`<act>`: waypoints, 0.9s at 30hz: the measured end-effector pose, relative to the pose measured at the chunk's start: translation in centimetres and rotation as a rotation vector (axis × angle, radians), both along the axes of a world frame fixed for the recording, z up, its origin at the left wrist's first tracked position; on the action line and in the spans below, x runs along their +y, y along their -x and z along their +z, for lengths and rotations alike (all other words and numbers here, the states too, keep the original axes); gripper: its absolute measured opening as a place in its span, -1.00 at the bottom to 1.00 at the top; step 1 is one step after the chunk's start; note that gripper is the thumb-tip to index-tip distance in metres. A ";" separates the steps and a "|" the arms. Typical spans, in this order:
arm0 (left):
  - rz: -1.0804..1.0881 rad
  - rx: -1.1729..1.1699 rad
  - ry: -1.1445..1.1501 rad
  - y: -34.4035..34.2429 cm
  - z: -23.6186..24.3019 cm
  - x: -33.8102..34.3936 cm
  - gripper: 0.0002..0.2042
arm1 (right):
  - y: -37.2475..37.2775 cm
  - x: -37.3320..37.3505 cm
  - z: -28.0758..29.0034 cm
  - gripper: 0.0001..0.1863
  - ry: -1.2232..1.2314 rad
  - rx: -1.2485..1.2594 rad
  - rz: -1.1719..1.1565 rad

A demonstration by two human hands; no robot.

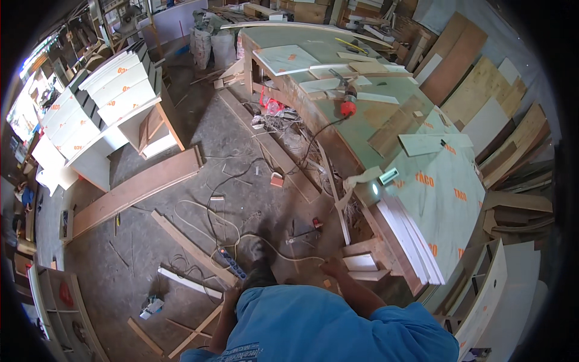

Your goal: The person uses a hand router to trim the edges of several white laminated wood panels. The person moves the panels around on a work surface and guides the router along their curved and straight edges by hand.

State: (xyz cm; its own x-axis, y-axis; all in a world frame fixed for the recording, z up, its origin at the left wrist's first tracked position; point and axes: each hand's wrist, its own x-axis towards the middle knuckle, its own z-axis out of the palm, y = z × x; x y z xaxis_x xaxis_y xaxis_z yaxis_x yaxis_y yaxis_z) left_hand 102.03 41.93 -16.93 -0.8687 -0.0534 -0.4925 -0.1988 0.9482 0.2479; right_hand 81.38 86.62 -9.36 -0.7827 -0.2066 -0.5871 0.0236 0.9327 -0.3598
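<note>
My right hand (332, 266) is low beside the workbench with its fingers curled. A beige cord (282, 254) runs across the floor and ends at those fingers, apparently in their grip. My left hand (231, 295) hangs by my leg, its fingers not clearly visible. Near it is one end of a white strip (188, 282); I cannot tell whether they touch. A blue power strip (231, 263) lies on the floor beside my shoe (256, 248), with cords around it.
The workbench (356, 130) carries white boards (410, 241), a red-and-black power tool (348, 104) and a light (389, 176). White cabinets (114, 90) stand at far left. A brown plank (136, 193), wooden strips (193, 247) and a small tool (152, 308) lie on the floor. Panels (455, 48) lean at right.
</note>
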 end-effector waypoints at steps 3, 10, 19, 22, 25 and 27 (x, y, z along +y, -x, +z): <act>0.194 -0.068 -0.249 8.0 -2.5 2.0 -0.70 | 3.6 5.7 -6.2 -0.68 -0.204 0.191 0.733; 0.121 -0.099 -0.216 21.8 -1.8 -7.3 -0.68 | 11.0 2.9 -5.9 -0.77 -0.008 -0.047 0.106; -0.136 0.107 -0.094 51.2 3.1 -21.1 -0.73 | 36.4 -6.5 8.9 -0.75 1.318 -0.175 -1.155; 0.183 0.192 -0.325 57.8 2.8 -25.7 -0.79 | 46.3 -10.4 15.3 -0.79 1.595 -0.126 -1.268; 0.265 0.206 -0.385 61.8 2.9 -27.2 -0.82 | 55.9 -11.0 19.0 -0.72 1.794 0.057 -1.153; -0.316 0.304 0.027 62.4 1.3 -20.7 -0.77 | 60.0 -7.2 19.8 -0.68 1.748 0.172 -1.240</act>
State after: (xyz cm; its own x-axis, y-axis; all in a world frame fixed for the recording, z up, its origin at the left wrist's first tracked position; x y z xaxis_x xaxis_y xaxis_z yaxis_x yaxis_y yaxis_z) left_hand 39.62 21.27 -15.64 -0.9497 0.2290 -0.2136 0.1804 0.9577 0.2243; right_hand 21.36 79.41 10.42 -0.9162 0.2101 -0.3412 0.0826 -0.7343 -0.6738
